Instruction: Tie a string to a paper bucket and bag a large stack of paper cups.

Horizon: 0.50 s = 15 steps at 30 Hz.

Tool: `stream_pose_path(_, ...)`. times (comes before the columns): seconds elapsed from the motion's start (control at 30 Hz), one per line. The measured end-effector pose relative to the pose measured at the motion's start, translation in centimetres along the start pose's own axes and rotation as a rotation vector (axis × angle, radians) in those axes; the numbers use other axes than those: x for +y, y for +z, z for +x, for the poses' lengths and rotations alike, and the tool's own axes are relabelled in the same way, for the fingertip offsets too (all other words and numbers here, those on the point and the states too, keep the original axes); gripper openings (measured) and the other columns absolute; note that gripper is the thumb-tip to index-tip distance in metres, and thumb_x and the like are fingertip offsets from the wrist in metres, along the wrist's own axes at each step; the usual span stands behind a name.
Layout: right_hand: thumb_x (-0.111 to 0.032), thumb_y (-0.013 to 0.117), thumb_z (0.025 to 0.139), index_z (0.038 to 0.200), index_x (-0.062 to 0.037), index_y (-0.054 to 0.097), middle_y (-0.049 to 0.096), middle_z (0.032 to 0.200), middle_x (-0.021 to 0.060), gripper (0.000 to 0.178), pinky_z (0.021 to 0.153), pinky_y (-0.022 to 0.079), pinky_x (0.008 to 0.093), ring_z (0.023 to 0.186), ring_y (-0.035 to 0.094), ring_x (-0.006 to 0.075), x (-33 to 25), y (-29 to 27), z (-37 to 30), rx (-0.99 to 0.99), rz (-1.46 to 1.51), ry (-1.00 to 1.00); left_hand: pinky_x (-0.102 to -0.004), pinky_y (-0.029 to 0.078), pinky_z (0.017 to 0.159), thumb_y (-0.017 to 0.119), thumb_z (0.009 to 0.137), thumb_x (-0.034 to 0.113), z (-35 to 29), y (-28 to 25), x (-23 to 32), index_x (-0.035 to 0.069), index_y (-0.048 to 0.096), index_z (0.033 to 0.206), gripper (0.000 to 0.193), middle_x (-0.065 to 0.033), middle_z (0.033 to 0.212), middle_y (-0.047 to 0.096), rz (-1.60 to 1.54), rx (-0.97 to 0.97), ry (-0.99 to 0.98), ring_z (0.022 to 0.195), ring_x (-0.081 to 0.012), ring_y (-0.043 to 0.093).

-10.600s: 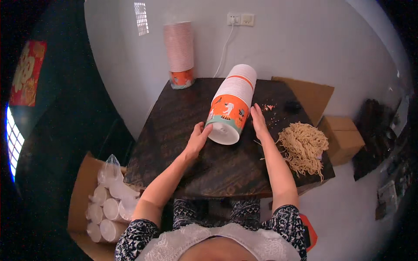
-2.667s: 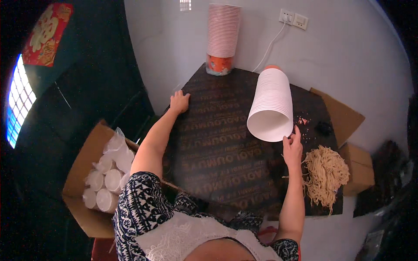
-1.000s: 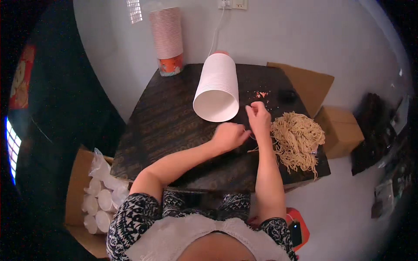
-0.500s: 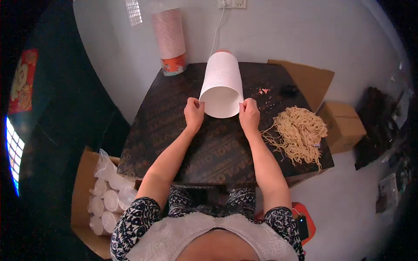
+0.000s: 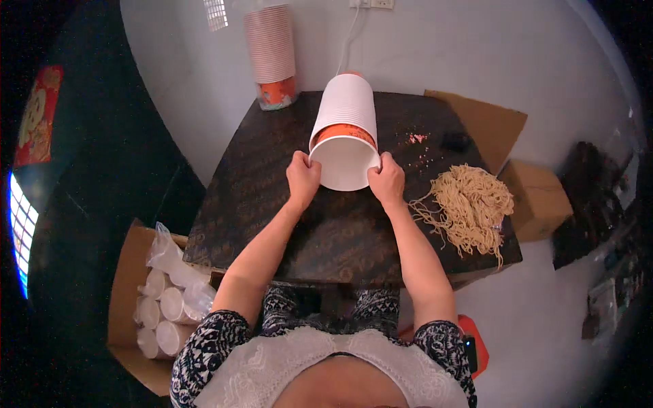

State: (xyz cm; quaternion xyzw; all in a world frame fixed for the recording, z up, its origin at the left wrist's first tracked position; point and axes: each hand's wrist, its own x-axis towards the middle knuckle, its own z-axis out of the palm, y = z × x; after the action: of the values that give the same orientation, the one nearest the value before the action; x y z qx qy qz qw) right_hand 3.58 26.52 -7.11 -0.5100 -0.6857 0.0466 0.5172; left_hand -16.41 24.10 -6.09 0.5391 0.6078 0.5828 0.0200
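A long stack of white paper cups [image 5: 345,112] lies on its side on the dark table [image 5: 272,204], its open mouth facing me. The front cup [image 5: 344,162] is pulled partly off the stack, showing an orange band behind its rim. My left hand [image 5: 303,179] grips that cup's left rim and my right hand [image 5: 386,180] grips its right rim. A heap of dry yellow noodles [image 5: 469,204] lies on the table just right of my right hand.
An upright stack of pink-and-orange cups [image 5: 272,58] stands at the table's far left corner by the wall. An open cardboard box with bagged white cup stacks [image 5: 160,306] sits on the floor at left. More cardboard boxes [image 5: 537,197] stand at right. Red crumbs [image 5: 416,138] dot the table.
Both hands have come onto the mouth of the lying cup stack. Since half a second ago the front cup has slid out toward me, baring an orange band.
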Motion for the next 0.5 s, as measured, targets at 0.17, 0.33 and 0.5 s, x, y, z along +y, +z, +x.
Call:
stream_pose_path(0.17,-0.018,0.055,0.074,0.089,-0.0002,0.061,0.065,0.090,0.0238,0.024,0.076,0.050,0.0492,0.087,0.062,0.0417,-2.0,-3.2,-1.0,-0.369,-0.121,0.139,-0.0417,0.045,0.056,0.059,0.073,0.011,-0.1,-4.9,0.3,0.001,0.048,0.069,0.015,-0.0208,0.063,0.057,0.104,-0.224,0.040,0.061,-0.0364,0.060)
stream_pose_path(0.33,-0.027,0.063,0.077,0.095,0.0011,0.064,0.065,0.094,0.0230,0.034,0.082,0.050,0.0438,0.091,0.064,0.0371,-2.1,-8.2,-1.8,-1.000,-0.030,-0.128,-0.0412,0.046,0.059,0.058,0.072,0.007,-3.3,-10.9,2.5,0.000,0.049,0.073,0.012,-0.0189,0.066,0.057,0.122,-0.279,0.061,0.063,-0.0369,0.059)
stream_pose_path(0.5,-0.015,0.060,0.081,0.084,-0.0025,0.066,0.067,0.084,0.0134,0.015,0.069,0.049,0.0369,0.079,0.065,0.0280,-0.7,-15.9,-2.3,-0.535,-0.007,0.004,-0.0342,0.047,0.059,0.060,0.073,0.004,-6.5,-14.5,3.2,-0.001,0.061,0.094,0.022,-0.0117,0.064,0.052,0.163,-0.213,0.088,0.059,-0.0253,0.056)
